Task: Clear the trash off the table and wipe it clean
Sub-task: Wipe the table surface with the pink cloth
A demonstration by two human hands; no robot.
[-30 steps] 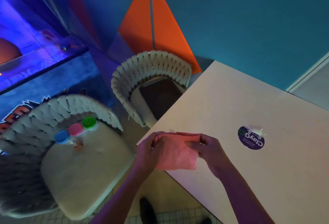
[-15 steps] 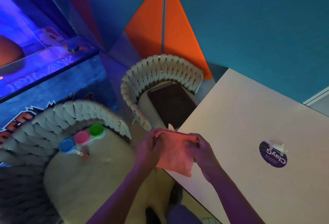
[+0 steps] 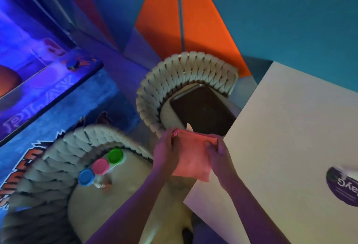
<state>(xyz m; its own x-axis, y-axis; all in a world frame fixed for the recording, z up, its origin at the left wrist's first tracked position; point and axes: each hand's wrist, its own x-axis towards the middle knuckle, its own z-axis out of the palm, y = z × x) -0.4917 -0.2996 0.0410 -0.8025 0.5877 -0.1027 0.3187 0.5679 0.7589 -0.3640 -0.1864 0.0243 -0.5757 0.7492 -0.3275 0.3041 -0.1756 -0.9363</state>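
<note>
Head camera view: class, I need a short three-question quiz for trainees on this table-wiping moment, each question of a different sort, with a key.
1. True or false: the pink cloth lies flat on the table, untouched.
2. Multiple choice: the three small tubs with blue, pink and green lids sit on
A. the table
B. the near chair's seat
C. the dark tray
3. Fill in: the round purple sticker is on the ____.

Key
1. False: the left hand and right hand both hold it up by its top edge at the table's corner.
2. B
3. table
</note>
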